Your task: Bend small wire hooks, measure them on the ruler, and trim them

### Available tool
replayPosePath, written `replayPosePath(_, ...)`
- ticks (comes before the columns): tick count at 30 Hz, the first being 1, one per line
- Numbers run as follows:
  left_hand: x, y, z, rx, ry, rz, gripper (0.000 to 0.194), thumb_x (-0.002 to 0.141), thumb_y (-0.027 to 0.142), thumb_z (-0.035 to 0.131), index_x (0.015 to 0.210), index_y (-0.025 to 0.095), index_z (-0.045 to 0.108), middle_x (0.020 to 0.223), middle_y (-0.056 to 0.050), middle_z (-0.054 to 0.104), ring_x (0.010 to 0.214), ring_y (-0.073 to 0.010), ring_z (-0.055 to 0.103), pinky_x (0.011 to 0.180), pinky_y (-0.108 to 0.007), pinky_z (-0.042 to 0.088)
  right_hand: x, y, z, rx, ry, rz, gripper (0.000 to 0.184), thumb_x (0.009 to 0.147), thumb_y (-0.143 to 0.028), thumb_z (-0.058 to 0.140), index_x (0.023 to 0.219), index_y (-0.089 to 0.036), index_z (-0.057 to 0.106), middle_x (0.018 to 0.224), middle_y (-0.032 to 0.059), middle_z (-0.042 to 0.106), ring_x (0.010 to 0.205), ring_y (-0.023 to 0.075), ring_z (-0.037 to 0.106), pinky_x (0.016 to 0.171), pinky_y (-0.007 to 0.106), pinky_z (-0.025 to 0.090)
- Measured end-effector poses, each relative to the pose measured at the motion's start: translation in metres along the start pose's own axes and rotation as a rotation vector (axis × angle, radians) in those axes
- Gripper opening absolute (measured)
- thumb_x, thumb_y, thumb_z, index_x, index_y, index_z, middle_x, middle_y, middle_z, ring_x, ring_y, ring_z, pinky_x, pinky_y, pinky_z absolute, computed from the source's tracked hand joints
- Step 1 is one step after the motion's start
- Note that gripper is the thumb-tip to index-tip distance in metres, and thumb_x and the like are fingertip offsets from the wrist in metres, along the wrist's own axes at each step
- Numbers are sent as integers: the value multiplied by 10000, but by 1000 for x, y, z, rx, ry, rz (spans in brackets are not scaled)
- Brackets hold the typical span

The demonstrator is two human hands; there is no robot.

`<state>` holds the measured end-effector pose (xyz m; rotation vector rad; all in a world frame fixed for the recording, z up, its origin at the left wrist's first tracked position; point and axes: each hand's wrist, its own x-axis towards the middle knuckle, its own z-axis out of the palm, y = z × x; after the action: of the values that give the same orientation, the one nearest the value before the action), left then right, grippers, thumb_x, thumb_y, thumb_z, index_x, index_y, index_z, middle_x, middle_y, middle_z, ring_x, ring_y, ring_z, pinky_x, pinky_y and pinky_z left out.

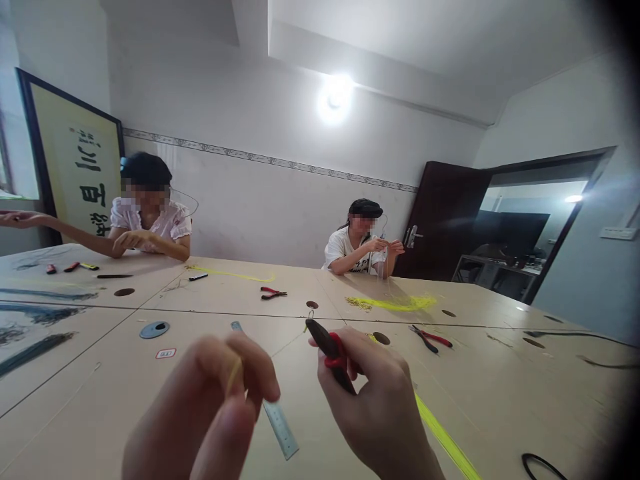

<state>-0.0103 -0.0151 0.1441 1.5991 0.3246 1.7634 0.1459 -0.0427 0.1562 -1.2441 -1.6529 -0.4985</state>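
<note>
My right hand [373, 393] is closed around small red-handled pliers [327, 347], their dark jaws pointing up and away from me. At the jaw tips sits a small thin loop [311, 315], with a bit of yellow just below it. Blurred and close to the camera, my left hand [200, 407] pinches a thin yellow strand [233, 375] between thumb and fingers. Partly behind the left hand, a steel ruler [283, 430] lies on the table. A bundle of yellow strands [445, 437] runs out from beside my right hand.
Across the table [380, 460] sit two people [150, 220], one handling thin strands [383, 263]. More pliers [433, 339] [273, 293], dark strand bundles [35, 353], a yellow bundle [410, 303] and a round grey cover [155, 330] lie about. Several cable holes [125, 292] pierce the tabletop.
</note>
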Motion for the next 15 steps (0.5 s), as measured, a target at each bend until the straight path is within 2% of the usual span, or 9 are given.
replayPosePath(2, 6, 2, 2, -14, 106, -218, 204, 806, 414, 627, 725, 269, 508, 710, 49, 598, 518, -101, 478, 447, -180, 433, 1, 1, 0, -30, 26, -23, 129, 714, -117, 474, 617, -201, 491, 502, -49, 446, 452, 101, 387, 435, 204, 307)
replayPosePath(4, 10, 2, 4, 10, 71, -372, 186, 812, 410, 624, 893, 309, 490, 840, 55, 626, 512, -75, 463, 480, -169, 444, 1, 1, 1, -36, 32, -39, 144, 710, -112, 470, 599, -203, 462, 499, -51, 437, 456, 100, 380, 441, 203, 305)
replayPosePath(6, 13, 1, 5, 49, -27, -460, 246, 824, 409, 600, 1017, 321, 476, 840, 46, 632, 511, -70, 438, 491, -168, 427, 1, 2, 4, -32, 21, -46, 140, 707, -109, 469, 601, -200, 468, 503, -48, 453, 463, 101, 390, 450, 205, 308)
replayPosePath(8, 15, 1, 6, 92, -131, -507, 186, 831, 405, 577, 961, 276, 543, 753, 43, 605, 537, -75, 423, 512, -165, 403, 0, 4, 6, -30, 5, -43, 129, 707, -113, 475, 610, -197, 487, 507, -45, 466, 467, 103, 402, 451, 207, 306)
replayPosePath(10, 16, 3, 7, 110, -201, -533, 180, 835, 404, 566, 799, 230, 589, 709, 35, 572, 601, -85, 446, 569, -170, 405, 0, 6, 7, -28, -15, -37, 120, 710, -117, 483, 621, -196, 504, 512, -44, 476, 468, 104, 411, 448, 209, 302)
replayPosePath(12, 17, 4, 8, 110, -214, -544, 254, 840, 423, 559, 699, 213, 578, 680, 35, 536, 655, -98, 472, 614, -176, 413, 0, 6, 6, -23, -28, -39, 121, 715, -122, 488, 621, -197, 507, 511, -46, 475, 465, 104, 406, 446, 210, 298)
replayPosePath(15, 19, 4, 9, 130, -196, -526, 307, 831, 463, 564, 650, 216, 563, 595, 49, 469, 584, -93, 432, 537, -165, 379, 0, 5, 4, -15, -52, -47, 130, 718, -120, 484, 616, -199, 499, 513, -45, 478, 473, 106, 403, 455, 217, 294)
